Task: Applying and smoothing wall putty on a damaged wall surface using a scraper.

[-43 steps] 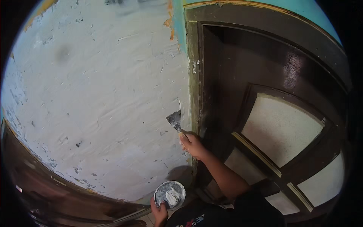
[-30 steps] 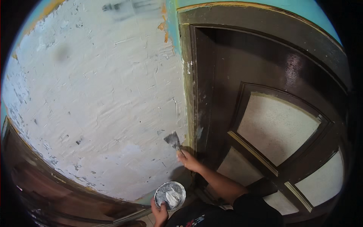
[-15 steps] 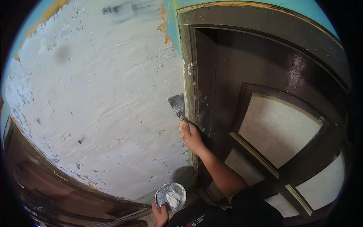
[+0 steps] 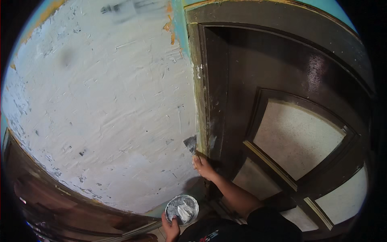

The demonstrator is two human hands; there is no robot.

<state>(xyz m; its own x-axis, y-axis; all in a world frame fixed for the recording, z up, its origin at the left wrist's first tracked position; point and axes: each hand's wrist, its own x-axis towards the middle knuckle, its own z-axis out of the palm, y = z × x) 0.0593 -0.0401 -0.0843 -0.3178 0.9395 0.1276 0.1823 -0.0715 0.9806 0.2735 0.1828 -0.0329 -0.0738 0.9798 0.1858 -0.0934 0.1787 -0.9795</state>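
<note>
My right hand [image 4: 203, 167] is closed round the handle of a putty knife [image 4: 190, 143], whose dirty metal blade lies against the white skim-coated wall [image 4: 100, 101], just left of the olive-coloured door jamb [image 4: 198, 88]. Below it, my left hand [image 4: 171, 226] grips the rim of a round container [image 4: 177, 201] smeared inside, with a lump of white putty [image 4: 186, 211] in it. Fine ridges and small dark flecks mark the wall's surface.
A dark brown panelled door [image 4: 322, 72] with pale inset panels fills the right side. Turquoise and orange patches [image 4: 184, 38] border the white coating near the top. Another brown wooden surface [image 4: 48, 193] curves along the lower left, and pale floor tiles [image 4: 159, 236] show at the bottom.
The putty knife in my right hand moved down, rose along the jamb half a second ago, and is now lower again. My left hand and the container have barely moved.
</note>
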